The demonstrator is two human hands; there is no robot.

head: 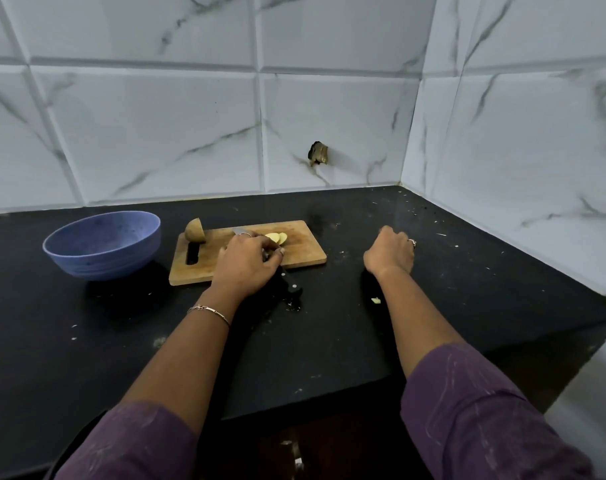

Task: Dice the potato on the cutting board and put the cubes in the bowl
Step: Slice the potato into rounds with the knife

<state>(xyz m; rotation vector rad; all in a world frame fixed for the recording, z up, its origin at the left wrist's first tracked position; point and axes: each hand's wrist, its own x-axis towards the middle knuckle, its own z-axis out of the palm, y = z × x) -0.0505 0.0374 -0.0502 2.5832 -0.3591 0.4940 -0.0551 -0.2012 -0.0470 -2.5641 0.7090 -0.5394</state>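
Blue bowl [100, 258] beside board [305, 251] and knife [239, 231]

One wide-angle view taken from head height, aimed forward and down across the black counter [329, 341], tiled wall [156, 133] faced at the far side, wall corner [409, 133] caught far right, cutting board [305, 252] framed at mid-distance left of centre

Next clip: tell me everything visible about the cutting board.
The cutting board is a rectangular wooden slab with rounded corners and a slot handle at its left end. It lies flat on the black counter, right of the blue bowl. A potato half sits at its far left corner, slices near the middle. The left hand and a knife overlap its near edge.
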